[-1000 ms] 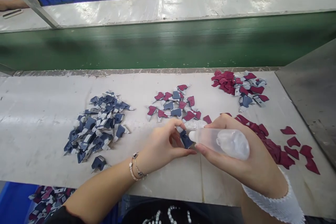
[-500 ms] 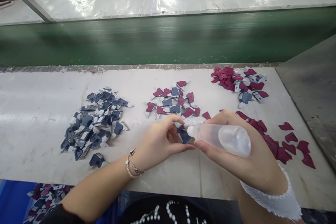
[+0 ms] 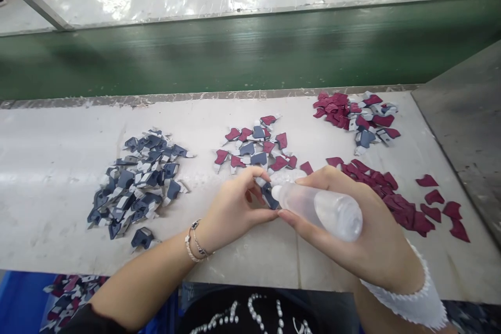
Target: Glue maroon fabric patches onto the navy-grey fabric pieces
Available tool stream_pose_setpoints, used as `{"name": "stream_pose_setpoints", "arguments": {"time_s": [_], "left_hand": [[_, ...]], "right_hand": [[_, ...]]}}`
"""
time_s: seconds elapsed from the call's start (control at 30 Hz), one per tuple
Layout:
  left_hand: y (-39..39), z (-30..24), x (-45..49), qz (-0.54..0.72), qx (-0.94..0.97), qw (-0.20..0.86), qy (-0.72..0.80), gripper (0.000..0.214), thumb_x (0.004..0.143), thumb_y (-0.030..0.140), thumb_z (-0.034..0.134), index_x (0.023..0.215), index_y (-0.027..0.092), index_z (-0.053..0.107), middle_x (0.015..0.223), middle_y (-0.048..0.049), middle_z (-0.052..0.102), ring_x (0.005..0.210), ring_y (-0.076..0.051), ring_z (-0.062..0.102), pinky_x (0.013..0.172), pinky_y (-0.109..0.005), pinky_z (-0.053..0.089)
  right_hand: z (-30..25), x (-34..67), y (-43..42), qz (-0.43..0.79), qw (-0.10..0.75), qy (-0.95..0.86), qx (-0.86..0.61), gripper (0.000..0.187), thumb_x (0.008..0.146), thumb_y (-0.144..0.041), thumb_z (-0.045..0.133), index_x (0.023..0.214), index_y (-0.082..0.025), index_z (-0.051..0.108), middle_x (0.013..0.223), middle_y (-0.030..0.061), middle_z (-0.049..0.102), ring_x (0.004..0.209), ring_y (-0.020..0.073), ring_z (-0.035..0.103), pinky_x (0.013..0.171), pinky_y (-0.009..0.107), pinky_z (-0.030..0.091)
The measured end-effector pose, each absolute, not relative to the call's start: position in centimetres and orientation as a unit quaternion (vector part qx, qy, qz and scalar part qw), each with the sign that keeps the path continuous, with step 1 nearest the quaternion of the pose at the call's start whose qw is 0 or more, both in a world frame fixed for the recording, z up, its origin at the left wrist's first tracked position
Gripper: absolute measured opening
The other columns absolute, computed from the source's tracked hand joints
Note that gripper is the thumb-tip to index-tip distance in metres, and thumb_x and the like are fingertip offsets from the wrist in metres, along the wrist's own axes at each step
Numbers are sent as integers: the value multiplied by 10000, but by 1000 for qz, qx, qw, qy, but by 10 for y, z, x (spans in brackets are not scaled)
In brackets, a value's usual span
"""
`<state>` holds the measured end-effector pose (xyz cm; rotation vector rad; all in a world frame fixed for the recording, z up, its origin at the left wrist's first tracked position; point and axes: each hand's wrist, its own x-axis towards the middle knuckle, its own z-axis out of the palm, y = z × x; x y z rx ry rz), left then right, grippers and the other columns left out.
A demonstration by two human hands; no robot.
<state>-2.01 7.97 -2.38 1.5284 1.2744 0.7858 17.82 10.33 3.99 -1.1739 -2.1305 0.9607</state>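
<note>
Between the thumb and fingers of my left hand [image 3: 237,203] is a small dark blue and grey plastic part [image 3: 269,194]. My right hand [image 3: 364,224] grips a translucent squeeze bottle [image 3: 319,207], tipped so that its white nozzle [image 3: 276,192] meets or nearly meets the part; I cannot tell whether they touch. Beyond my hands lies a group of red-and-grey and blue-and-grey parts [image 3: 258,158]. Flat maroon pieces [image 3: 399,203] are strewn past my right hand. A larger heap of blue and grey parts [image 3: 144,177] lies to the left of my hands.
The pale worktable [image 3: 50,182] ends at a green conveyor belt [image 3: 235,57]. Another pile of maroon pieces and assembled parts [image 3: 362,117] sits at the back right, near a metal panel [image 3: 465,94]. At the lower left, a blue bin [image 3: 19,297] holds mixed parts.
The bottle and the part have shifted slightly left in view, and the bottle's rear end points lower. The part has turned a little in my left fingers. The whole view has moved slightly.
</note>
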Motion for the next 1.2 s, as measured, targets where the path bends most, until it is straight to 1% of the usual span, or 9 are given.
{"name": "stream_pose_setpoints", "arguments": {"time_s": [0.1, 0.27, 0.4, 0.5, 0.7, 0.83, 0.97, 1.1, 1.2], "left_hand": [[81, -23, -20, 333, 624, 477, 521, 426, 729, 280, 799, 1052, 239, 525, 699, 57, 568, 633, -119, 596, 587, -226, 493], [82, -25, -20, 350, 621, 483, 509, 449, 697, 223, 821, 1037, 237, 529, 765, 41, 599, 661, -115, 605, 617, -230, 507], [82, -26, -20, 352, 619, 481, 511, 448, 700, 209, 824, 1038, 241, 530, 797, 37, 601, 667, -107, 595, 626, -225, 502], [82, -24, -20, 352, 623, 476, 511, 466, 690, 229, 839, 1044, 243, 536, 785, 38, 595, 659, -108, 588, 622, -225, 498], [83, -21, -21, 336, 637, 452, 527, 420, 725, 293, 814, 1044, 247, 545, 690, 57, 555, 616, -110, 571, 588, -224, 488], [83, -22, -21, 333, 649, 457, 508, 423, 734, 329, 808, 1051, 243, 541, 752, 39, 578, 620, -104, 565, 577, -219, 487], [84, -23, -21, 333, 660, 444, 507, 424, 735, 342, 810, 1047, 240, 542, 830, 18, 611, 634, -101, 564, 598, -228, 492], [83, -21, -23, 326, 663, 429, 520, 419, 735, 299, 807, 1054, 243, 542, 806, 30, 620, 641, -103, 565, 615, -233, 490], [84, -19, -25, 332, 667, 410, 526, 423, 714, 224, 812, 1042, 248, 545, 761, 52, 605, 627, -96, 567, 610, -221, 484]], "right_hand": [[40, 178, 103, 353, 270, -777, -445, 194, 859, -345, 683, 833, -256, 513, 684, -41, 576, 552, 136, 588, 491, 280, 456], [40, 178, 102, 356, 270, -785, -428, 193, 843, -316, 690, 832, -253, 508, 666, -54, 569, 530, 125, 572, 483, 272, 441], [39, 176, 101, 364, 276, -776, -435, 210, 848, -337, 696, 833, -249, 506, 659, -58, 572, 534, 122, 573, 481, 263, 442], [40, 176, 101, 376, 277, -773, -429, 206, 848, -325, 698, 836, -241, 511, 662, -66, 560, 534, 106, 555, 488, 251, 434], [45, 180, 102, 389, 255, -781, -417, 211, 853, -323, 687, 801, -237, 501, 661, -62, 556, 528, 104, 557, 482, 260, 433], [46, 180, 102, 389, 253, -780, -420, 222, 850, -334, 689, 783, -252, 494, 635, -57, 544, 496, 118, 546, 446, 276, 420], [46, 180, 103, 390, 257, -770, -433, 223, 852, -359, 692, 797, -262, 499, 643, -52, 564, 508, 132, 567, 465, 291, 437], [47, 182, 103, 399, 251, -776, -419, 226, 847, -340, 706, 797, -264, 499, 663, -46, 573, 535, 132, 575, 489, 290, 456], [49, 184, 101, 416, 244, -772, -415, 234, 839, -334, 712, 771, -264, 499, 617, -61, 528, 490, 118, 536, 467, 286, 443]]}}
